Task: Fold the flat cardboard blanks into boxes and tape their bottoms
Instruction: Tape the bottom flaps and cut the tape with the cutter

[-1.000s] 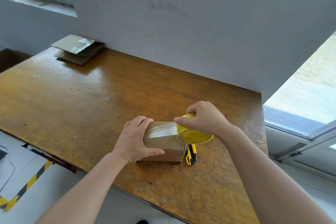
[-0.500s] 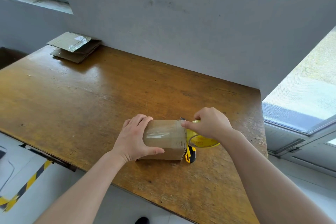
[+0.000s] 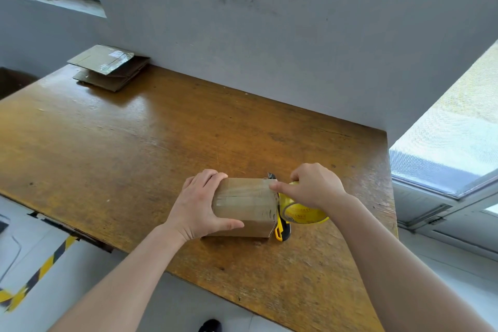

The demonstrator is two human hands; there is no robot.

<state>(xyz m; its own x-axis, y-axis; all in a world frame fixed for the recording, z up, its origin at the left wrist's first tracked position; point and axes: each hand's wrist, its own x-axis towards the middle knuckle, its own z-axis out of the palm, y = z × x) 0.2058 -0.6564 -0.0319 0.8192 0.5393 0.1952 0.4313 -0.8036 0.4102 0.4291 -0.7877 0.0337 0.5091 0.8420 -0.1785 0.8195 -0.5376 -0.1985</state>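
Clamping the box (image 3: 242, 205) at its 9 o'clock end with curled left hand (image 3: 200, 205) fingers, gripping the tape roll (image 3: 301, 213) at 3 o'clock with the right hand (image 3: 312, 187), toward 5 o'clock on the table (image 3: 134, 143), likely light, stiff-edged, thin-panelled, best held by corners.

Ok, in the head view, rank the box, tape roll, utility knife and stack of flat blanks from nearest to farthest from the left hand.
1. box, gripped by the left hand itself.
2. tape roll and utility knife, both at the box's right end; too close to call.
3. stack of flat blanks, far left corner.
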